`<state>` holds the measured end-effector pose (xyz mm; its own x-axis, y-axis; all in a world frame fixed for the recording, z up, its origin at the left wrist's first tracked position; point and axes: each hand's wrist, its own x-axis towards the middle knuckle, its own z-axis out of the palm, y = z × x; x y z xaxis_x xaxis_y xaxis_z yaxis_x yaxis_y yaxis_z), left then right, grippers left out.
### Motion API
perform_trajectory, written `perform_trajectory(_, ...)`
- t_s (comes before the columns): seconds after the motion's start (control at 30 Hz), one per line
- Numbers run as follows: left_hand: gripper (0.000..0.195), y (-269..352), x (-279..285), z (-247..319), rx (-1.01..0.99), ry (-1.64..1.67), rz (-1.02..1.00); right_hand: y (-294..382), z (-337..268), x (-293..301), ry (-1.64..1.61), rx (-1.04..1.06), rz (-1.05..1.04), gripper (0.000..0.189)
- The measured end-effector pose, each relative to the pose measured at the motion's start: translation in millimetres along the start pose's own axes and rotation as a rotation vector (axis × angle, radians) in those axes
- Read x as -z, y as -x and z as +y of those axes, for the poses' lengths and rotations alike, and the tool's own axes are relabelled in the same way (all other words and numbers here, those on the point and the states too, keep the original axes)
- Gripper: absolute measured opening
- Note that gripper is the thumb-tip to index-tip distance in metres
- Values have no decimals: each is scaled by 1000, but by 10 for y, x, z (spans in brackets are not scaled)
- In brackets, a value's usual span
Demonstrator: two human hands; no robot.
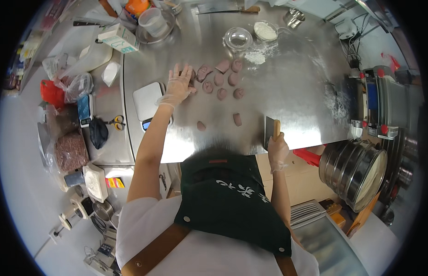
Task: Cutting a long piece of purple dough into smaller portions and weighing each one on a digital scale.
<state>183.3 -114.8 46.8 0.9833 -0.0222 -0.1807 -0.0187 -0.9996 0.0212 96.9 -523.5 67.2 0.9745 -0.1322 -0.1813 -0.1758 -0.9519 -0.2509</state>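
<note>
My left hand, in a clear plastic glove, reaches over the steel worktop with its fingers extended. It touches or partly covers dough at the left end of a group of mauve dough pieces; how much lies under the palm is hidden. Nearest in that group is an irregular dough piece, with rounded pieces such as one dough ball to its right. Two small dough bits, one left and one right, lie closer to me. At the worktop's front edge my gloved right hand grips a wooden-handled dough scraper, blade upright.
Beside my left forearm sits a digital scale. Farther back are a glass bowl, a bowl of flour, spilled flour and a knife. Scissors lie left; stacked metal sieves stand low on the right.
</note>
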Motion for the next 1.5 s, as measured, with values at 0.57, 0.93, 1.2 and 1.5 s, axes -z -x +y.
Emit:
perform_trajectory(0.57,83,-650,143,539,-234,136,61,-61,-25,-2,2,-97,17,28)
perform_trajectory(0.93,86,-918,175,932,-368,157,98,-56,-50,2,5,-121,-17,24)
perform_trajectory(1.2,83,-431,94,1285,-528,166,172,-60,-108,-10,4,-120,1,20)
perform_trajectory(1.5,68,371,-336,1514,-354,467,294,-79,-110,-9,45,-52,31,21)
